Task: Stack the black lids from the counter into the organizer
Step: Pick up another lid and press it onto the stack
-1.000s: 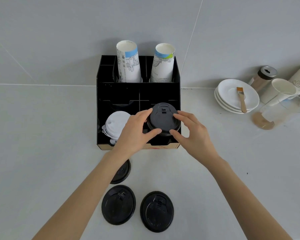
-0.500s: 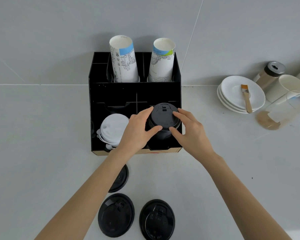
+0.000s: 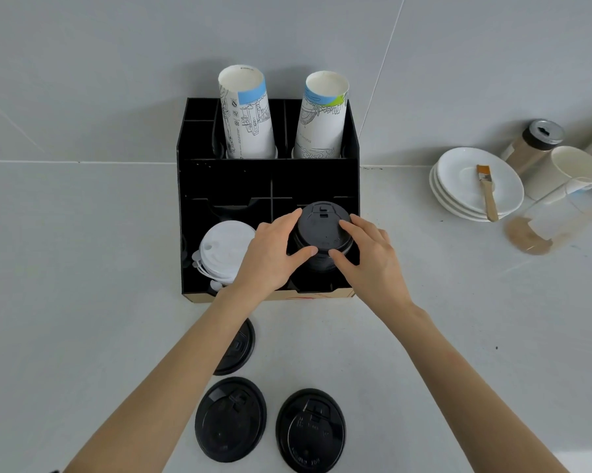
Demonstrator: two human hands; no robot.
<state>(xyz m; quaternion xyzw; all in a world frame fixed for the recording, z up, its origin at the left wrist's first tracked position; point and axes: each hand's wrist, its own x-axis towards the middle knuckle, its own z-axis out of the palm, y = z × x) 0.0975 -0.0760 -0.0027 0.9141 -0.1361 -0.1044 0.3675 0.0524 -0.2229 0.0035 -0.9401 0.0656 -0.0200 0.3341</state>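
Observation:
A black organizer [image 3: 229, 179] stands against the wall. In its front right compartment sits a stack of black lids [image 3: 322, 230]. My left hand [image 3: 270, 257] grips the stack's left side and my right hand [image 3: 369, 257] grips its right side, thumbs at the front. Three loose black lids lie on the counter near me: one [image 3: 240, 346] partly hidden under my left forearm, one [image 3: 230, 419] at lower centre, one [image 3: 311, 430] to its right.
White lids [image 3: 224, 250] fill the organizer's front left compartment. Two tall paper-cup stacks [image 3: 247, 114] [image 3: 322, 117] stand in the back compartments. At right are stacked white saucers [image 3: 458, 179] with a brush [image 3: 486, 191], a shaker jar [image 3: 533, 141], cups and a tipped clear glass [image 3: 554, 216].
The view has drawn closer and lower toward the organizer. Both hands stay on the black lid stack, which sits slightly deeper in the compartment.

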